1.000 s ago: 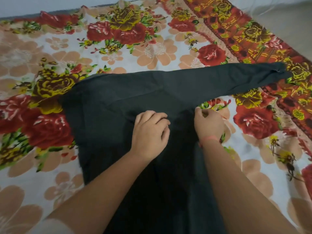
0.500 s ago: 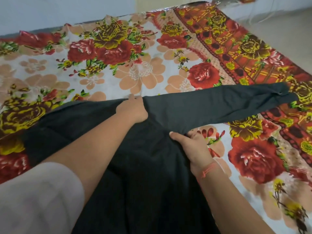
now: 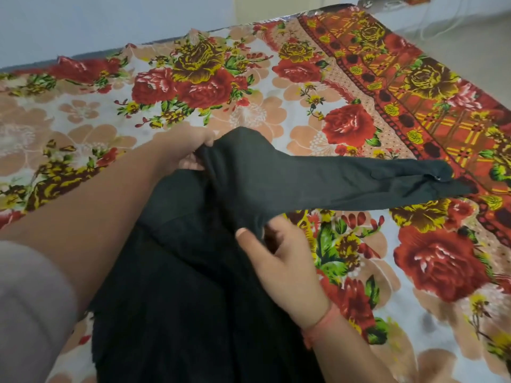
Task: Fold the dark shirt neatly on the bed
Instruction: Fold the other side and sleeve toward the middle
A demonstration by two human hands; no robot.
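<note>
A: The hands both hold cloth. The left hand point(image 3: 190, 154) has its fingers curled round a bunch of it at the shoulder. The right hand point(image 3: 279, 255) pinches the edge under the sleeve point(image 3: 345, 183).

B: Where is the shirt?

A: The dark shirt point(image 3: 193, 299) lies on the flowery bed point(image 3: 249, 87). Its sleeve sticks out to the right.

B: Is it folded?

A: Not yet. The sleeve looks like it must go in first, then the body. Most of the job seems left.

The dark cloth shirt point(image 3: 193, 299) runs off the bottom edge; its folds hide the fingertips of the left hand point(image 3: 184, 152) and right hand point(image 3: 284, 261).
</note>
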